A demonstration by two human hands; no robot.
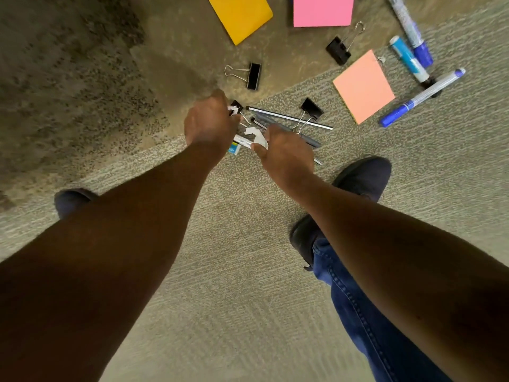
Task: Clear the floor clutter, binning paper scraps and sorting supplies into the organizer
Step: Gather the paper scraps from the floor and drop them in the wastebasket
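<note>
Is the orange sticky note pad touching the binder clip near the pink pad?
Apart. The head view shows bare carpet between the orange sticky note pad and that binder clip.

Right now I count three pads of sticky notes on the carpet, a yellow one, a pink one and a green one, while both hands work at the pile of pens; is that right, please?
Nearly: there is no green pad. The head view shows the yellow pad, the pink pad and a third that is orange, lying beside the blue markers. The rest stands: left hand and right hand are both at the pile of pens.
</note>
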